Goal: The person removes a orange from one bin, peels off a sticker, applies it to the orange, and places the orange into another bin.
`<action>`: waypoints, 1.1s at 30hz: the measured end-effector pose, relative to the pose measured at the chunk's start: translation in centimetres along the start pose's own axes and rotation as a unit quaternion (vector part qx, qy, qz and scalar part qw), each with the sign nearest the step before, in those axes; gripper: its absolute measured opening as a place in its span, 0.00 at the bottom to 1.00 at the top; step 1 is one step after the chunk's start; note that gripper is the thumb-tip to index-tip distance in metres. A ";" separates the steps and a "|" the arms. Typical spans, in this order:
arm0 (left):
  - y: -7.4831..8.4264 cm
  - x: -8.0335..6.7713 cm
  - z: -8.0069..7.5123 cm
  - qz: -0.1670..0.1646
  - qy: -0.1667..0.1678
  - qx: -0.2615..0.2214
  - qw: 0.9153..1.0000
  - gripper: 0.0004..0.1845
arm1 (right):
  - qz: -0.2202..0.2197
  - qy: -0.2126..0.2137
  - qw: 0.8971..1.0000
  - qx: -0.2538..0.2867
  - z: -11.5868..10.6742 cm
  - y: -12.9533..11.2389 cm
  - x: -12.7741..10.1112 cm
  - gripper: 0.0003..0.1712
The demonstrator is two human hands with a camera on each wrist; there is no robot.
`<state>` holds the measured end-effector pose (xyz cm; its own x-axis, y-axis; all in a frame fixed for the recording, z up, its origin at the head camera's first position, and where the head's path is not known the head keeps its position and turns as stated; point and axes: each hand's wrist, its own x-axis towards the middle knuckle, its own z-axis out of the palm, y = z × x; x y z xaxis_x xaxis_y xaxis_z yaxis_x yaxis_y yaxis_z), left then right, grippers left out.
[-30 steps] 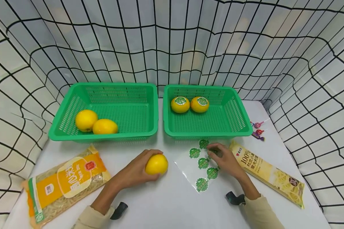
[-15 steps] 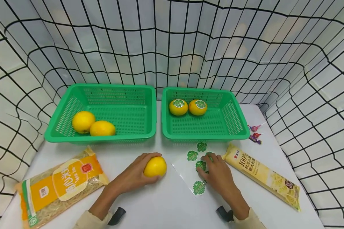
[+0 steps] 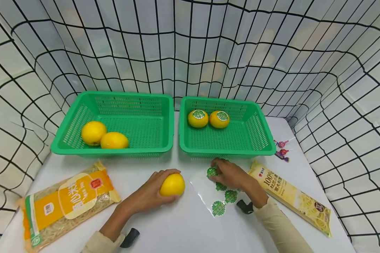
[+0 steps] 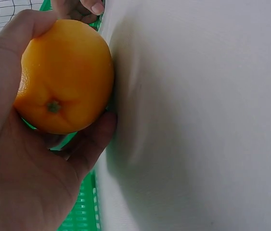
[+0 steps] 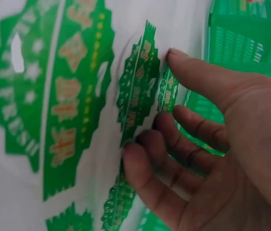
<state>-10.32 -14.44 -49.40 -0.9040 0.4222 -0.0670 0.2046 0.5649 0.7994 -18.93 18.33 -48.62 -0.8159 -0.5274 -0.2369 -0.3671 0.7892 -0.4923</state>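
My left hand [image 3: 150, 192] grips an orange [image 3: 172, 185] low over the white table, thumb and fingers curved round its sides. In the left wrist view the orange [image 4: 70, 72] shows its small stem scar. To the right lies a clear sheet [image 3: 197, 182] of round green stickers [image 3: 218, 208]. My right hand [image 3: 231, 174] is over the far part of this sheet and hides some stickers. Seen from the right wrist, its fingers are loosely bent, with thumb and fingertips apart, right at the sheet by a small green sticker [image 5: 168, 89].
Behind stand two green baskets: the left basket [image 3: 142, 150] holds two plain oranges [image 3: 114, 140], the right basket [image 3: 228, 151] two with green stickers [image 3: 197, 118]. A grain bag [image 3: 71, 205] lies left, a pasta packet [image 3: 291, 196] and lollipops [image 3: 282, 144] right. Black netting [image 3: 190, 63] encloses the table.
My right hand has moved over the sticker sheet, first toward me and left, then away to its far part. The left hand keeps hold of the orange in nearly the same place.
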 end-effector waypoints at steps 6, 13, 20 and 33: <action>-0.1 0.1 0.1 0.000 0.001 -0.001 1.000 0.39 | 0.015 0.005 0.996 0.093 0.6 0.4 -0.4 0.18; -0.2 -0.1 0.5 0.000 0.021 -0.027 0.999 0.39 | 0.052 0.087 0.987 0.128 2.2 0.0 -1.0 0.16; -0.1 -0.3 0.9 -0.009 0.046 -0.052 0.998 0.39 | 0.095 0.137 0.980 0.107 3.1 -0.7 -1.6 0.17; -0.5 -0.2 1.3 -0.011 0.055 -0.085 0.995 0.42 | 0.131 0.265 0.915 0.274 5.1 -1.4 -3.1 0.14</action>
<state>-9.78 -13.87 -50.51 -0.9448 0.3265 -0.0276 0.1264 0.4408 0.8887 -13.65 17.26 -51.45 -0.9992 -0.0009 -0.0395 0.0335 0.5135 -0.8574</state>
